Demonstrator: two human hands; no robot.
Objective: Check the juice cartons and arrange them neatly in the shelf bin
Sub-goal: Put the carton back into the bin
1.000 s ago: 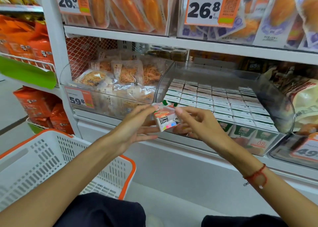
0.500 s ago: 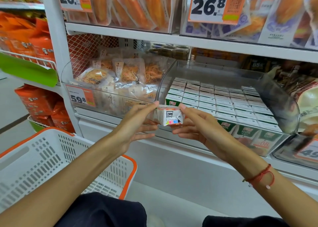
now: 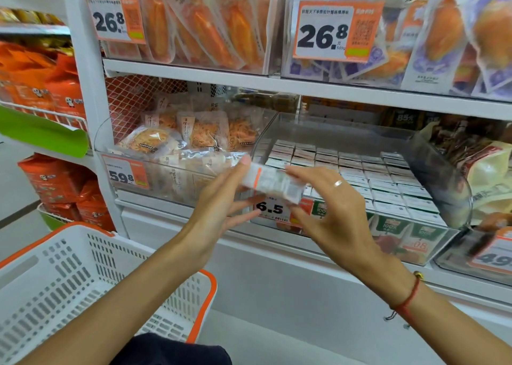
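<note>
Left hand (image 3: 219, 198): raised before the shelf, fingers spread; index tip and thumb hold the left end of the carton (image 3: 273, 182).

Right hand (image 3: 329, 212): raised opposite, fingers spread and lightly bent, ring on one finger; thumb and fingertips meet the carton's right end. Red cord (image 3: 407, 301) round the wrist.

Carton: small juice carton, white with an orange stripe, blurred, print unreadable. Held between both hands, tilted with its right end lower, in the air just in front of the bin's left front corner, above the 6.5 tag (image 3: 273, 209).

Bin (image 3: 440, 176): clear plastic, on the middle shelf, just behind the hands. Holds rows of cartons (image 3: 368, 176) standing upright, white tops showing, packed edge to edge; the front row shows green and red faces through the front wall.

Left of bin: a second clear bin (image 3: 171, 176) with bagged orange shredded snacks, tagged 59.8 (image 3: 124, 175).

Right of bin: bagged goods (image 3: 487, 171), partly cut off, above a tag starting 49 (image 3: 496, 258).

Upper shelf: hanging orange packs (image 3: 199, 24) with two 26.8 tags (image 3: 336, 31).

Far left: orange bags (image 3: 41, 79) on a neighbouring rack.

Lower left: white basket (image 3: 69, 281) with orange rim, well below the hands.
</note>
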